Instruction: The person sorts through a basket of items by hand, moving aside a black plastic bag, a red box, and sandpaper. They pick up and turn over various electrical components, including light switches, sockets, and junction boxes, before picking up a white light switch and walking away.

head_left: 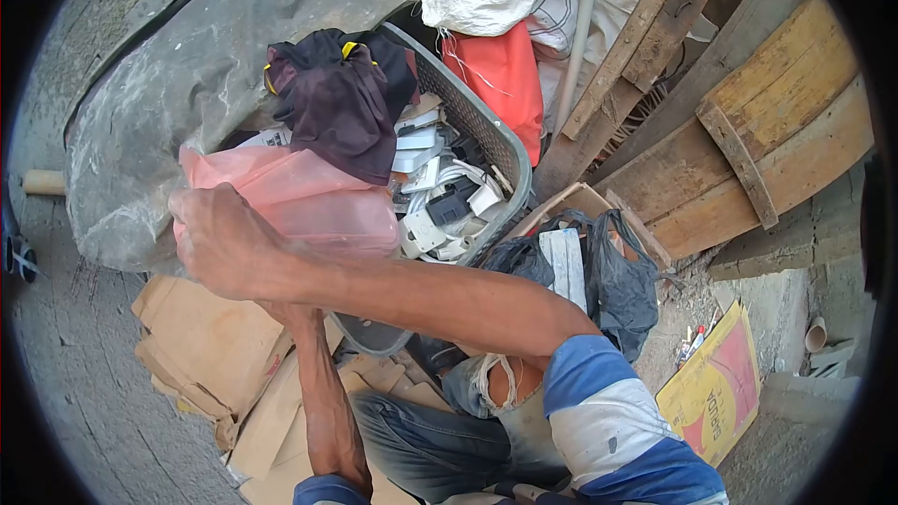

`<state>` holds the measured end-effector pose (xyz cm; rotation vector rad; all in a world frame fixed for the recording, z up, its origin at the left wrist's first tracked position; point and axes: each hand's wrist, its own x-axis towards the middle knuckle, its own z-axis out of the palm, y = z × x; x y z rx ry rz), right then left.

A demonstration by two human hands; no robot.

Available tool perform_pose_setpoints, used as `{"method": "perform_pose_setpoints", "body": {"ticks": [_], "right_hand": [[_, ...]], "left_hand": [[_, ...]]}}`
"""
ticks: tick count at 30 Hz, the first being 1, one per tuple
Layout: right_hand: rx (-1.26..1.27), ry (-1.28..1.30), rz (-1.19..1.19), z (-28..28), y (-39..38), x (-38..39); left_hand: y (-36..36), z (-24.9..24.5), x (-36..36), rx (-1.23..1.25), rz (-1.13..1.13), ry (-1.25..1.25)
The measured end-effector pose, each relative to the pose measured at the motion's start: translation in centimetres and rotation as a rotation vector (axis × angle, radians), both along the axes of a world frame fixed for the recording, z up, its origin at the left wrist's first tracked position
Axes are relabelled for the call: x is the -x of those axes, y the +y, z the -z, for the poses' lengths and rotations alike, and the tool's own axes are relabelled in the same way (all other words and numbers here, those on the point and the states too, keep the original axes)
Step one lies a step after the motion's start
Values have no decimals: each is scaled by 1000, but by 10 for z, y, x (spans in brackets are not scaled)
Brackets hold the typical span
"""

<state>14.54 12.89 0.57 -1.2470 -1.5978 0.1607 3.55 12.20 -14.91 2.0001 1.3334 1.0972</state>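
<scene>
Left of centre, we see the right hand [213,232] clenched on a translucent pink plastic bag [313,201], seemingly bunched for firmer hold; the mostly hidden left hand [288,314] we cannot read. A grey perforated plastic crate [470,98] apparently props the bag.

Right hand [217,236] fisted around edge of pink plastic bag [313,201]; left hand [288,311] mostly hidden behind right one. Bag over grey basket [479,110] holding white, black adapters [424,232]; dark cloth [346,108] touching bag. Flattened cardboard [210,341] on floor [84,393] beside basket.
</scene>
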Motion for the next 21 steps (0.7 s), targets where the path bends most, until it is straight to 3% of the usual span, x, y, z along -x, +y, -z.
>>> {"method": "perform_pose_setpoints", "body": {"ticks": [2,3,4,5,7,8,9,10,11,13,14,16,20,21], "right_hand": [[-86,-205,35,-15,4,-2],[-1,48,16,-28,3,-1],[85,306,-10,-42,2,1],[87,326,-21,-55,2,-4],[-57,-548,-92,-75,2,-15],[-61,-524,-108,-83,7,-9],[123,-419,-171,-93,14,-3],[304,-315,-232,-103,18,-1],[297,-304,-240,-113,21,0],[149,-777,-313,-128,30,-3],[144,-771,-319,-126,32,-8],[278,-115,-611,-118,26,-28],[168,-170,-177,-77,-22,-105],[295,-99,-109,-60,-37,-125]], "left_hand": [[0,-17,-1,-168,-65,123],[4,-33,-2,-169,-64,131],[10,-52,-2,1,172,-301],[18,-65,1,177,397,-727],[42,-75,20,188,413,-744],[50,-80,27,188,452,-796],[51,-90,29,183,439,-781],[50,-104,27,110,359,-700],[44,-121,27,39,282,-619],[30,-153,32,-23,149,-550],[29,-164,41,-67,125,-552],[28,-184,62,-131,77,-562],[25,-215,108,-204,-7,-589],[24,-220,120,-211,-30,-594]]}}
